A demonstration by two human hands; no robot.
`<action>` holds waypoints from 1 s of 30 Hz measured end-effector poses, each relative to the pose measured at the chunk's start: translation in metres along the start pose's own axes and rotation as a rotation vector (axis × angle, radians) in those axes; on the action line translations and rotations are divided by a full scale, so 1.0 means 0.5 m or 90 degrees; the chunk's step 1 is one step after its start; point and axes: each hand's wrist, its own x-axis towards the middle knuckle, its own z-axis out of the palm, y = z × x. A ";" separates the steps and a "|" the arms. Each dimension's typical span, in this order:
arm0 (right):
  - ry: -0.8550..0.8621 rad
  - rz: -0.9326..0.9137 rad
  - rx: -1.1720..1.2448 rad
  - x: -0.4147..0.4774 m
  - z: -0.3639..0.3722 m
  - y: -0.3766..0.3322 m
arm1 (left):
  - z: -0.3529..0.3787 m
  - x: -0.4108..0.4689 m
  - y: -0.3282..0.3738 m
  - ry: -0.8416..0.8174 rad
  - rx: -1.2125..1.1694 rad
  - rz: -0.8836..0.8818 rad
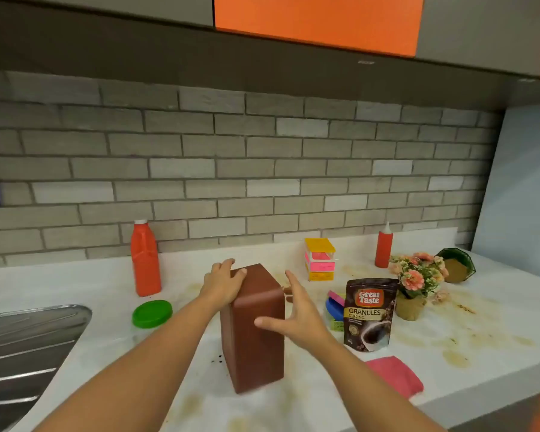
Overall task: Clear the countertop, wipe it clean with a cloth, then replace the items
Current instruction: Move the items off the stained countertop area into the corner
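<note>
**Brown box held upright at mid-counter**

The far side of the brown box (253,332) is hidden, and with it the fingertips of the left hand (223,283). What is seen is the thumb laid on the top face and the fingers curled over the top left edge, so the box is grasped there. The right hand (296,310) is spread wide and released, fingers straight. Its thumb is seen across the box's front face and its fingers lie by the right side; whether skin meets the box there cannot be told. Both forearms are stretched forward from the bottom of the view.

The box is stood upright on the white countertop (75,282), which is marked with brown stains, and near its front edge.

To the left, a green lid (152,313) is seen; whatever sits beneath it is hard to make out. An orange bottle (145,260) is stood by the brick wall, and the sink (28,353) is cut off by the frame.

To the right, a coffee pouch (370,313) is stood just beside the right hand, and blue and pink items behind it are partly covered. A pink cloth (393,377) is laid at the counter's front edge, partly hidden by the right forearm.

Farther back are stacked small boxes (320,258), a red squeeze bottle (384,247), potted flowers (415,285) and a green bowl (457,265).

Open surface is seen along the wall between the orange bottle and the stacked boxes.
</note>
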 end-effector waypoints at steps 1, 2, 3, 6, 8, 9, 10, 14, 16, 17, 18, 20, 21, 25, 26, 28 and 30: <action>0.014 -0.005 0.007 -0.006 0.013 -0.003 | 0.001 0.001 -0.004 -0.004 -0.030 -0.001; 0.034 -0.007 -0.008 -0.006 0.024 -0.004 | 0.003 0.002 -0.008 -0.004 -0.053 -0.004; 0.048 -0.010 -0.032 -0.013 0.038 -0.005 | 0.007 0.004 -0.012 -0.005 -0.064 -0.005; 0.099 -0.043 -0.116 -0.021 0.078 -0.014 | 0.011 0.000 -0.009 -0.004 -0.078 -0.015; 0.140 -0.035 -0.153 -0.019 0.096 -0.022 | 0.009 -0.002 -0.005 0.006 -0.079 -0.018; 0.153 -0.023 -0.163 -0.020 0.106 -0.026 | 0.009 -0.003 -0.005 0.008 -0.078 -0.019; 0.167 -0.009 -0.164 -0.020 0.116 -0.028 | 0.009 -0.002 -0.006 0.009 -0.074 -0.020; 0.198 0.027 -0.152 -0.015 0.131 -0.031 | 0.003 -0.002 -0.007 0.008 -0.078 -0.021; 0.204 0.020 -0.148 -0.016 0.131 -0.033 | 0.000 -0.002 -0.009 0.008 -0.087 -0.026; 0.203 0.010 -0.146 -0.019 0.128 -0.035 | -0.002 -0.002 -0.013 0.011 -0.094 -0.030; 0.199 -0.005 -0.146 -0.022 0.123 -0.039 | -0.005 -0.003 -0.016 0.019 -0.103 -0.034; 0.176 -0.054 -0.159 -0.027 0.105 -0.048 | -0.019 -0.002 -0.025 0.040 -0.157 -0.042; 0.164 -0.087 -0.175 -0.029 0.094 -0.051 | -0.029 -0.001 -0.029 0.043 -0.215 -0.051; 0.142 -0.234 -0.283 -0.045 0.042 -0.074 | -0.078 -0.014 -0.041 -0.100 -0.477 -0.184; 0.142 -0.269 -0.324 -0.053 0.030 -0.082 | -0.085 -0.019 -0.043 -0.161 -0.501 -0.219; 0.150 -0.349 -0.403 -0.069 0.009 -0.093 | -0.086 -0.034 -0.041 -0.277 -0.510 -0.261; 0.139 -0.413 -0.452 -0.084 -0.011 -0.098 | -0.077 -0.048 -0.030 -0.334 -0.486 -0.257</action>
